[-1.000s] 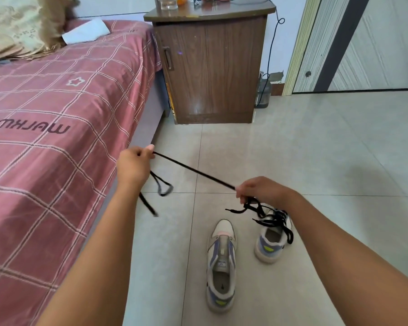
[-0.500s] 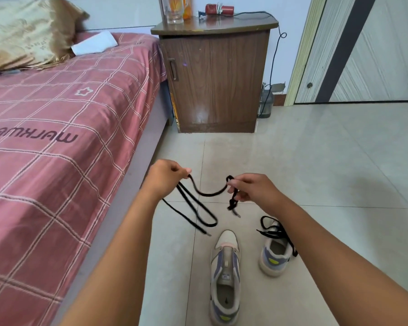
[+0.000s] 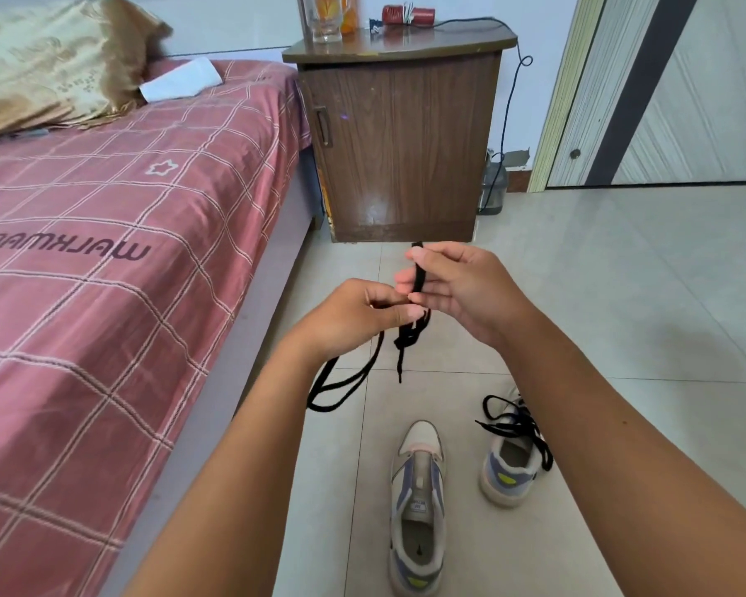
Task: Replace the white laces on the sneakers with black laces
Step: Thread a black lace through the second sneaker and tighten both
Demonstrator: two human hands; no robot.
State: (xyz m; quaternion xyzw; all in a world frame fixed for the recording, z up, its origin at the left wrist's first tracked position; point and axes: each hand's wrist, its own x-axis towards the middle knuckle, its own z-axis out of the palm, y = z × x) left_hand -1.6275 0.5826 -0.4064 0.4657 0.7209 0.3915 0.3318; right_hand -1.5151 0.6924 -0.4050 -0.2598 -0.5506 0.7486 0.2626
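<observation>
Both hands hold one black lace (image 3: 411,336) in the air above the floor. My left hand (image 3: 354,314) grips it with curled fingers, and a long loop hangs down from it to the left. My right hand (image 3: 457,282) pinches an upper stretch of the lace between thumb and fingers. A knotted clump and one tip dangle between the hands. On the floor below lie two sneakers: the left sneaker (image 3: 418,506) has no lace, and the right sneaker (image 3: 511,461) carries a second black lace (image 3: 520,426) lying loose over its top.
A bed with a pink checked cover (image 3: 117,269) runs along the left. A brown bedside cabinet (image 3: 399,135) stands straight ahead, with a glass and small items on top and a cable beside it. A door (image 3: 685,88) is at the right.
My hands have come together and risen; the lace that was stretched between them a second ago now hangs slack in loops. The view has tilted down slightly.
</observation>
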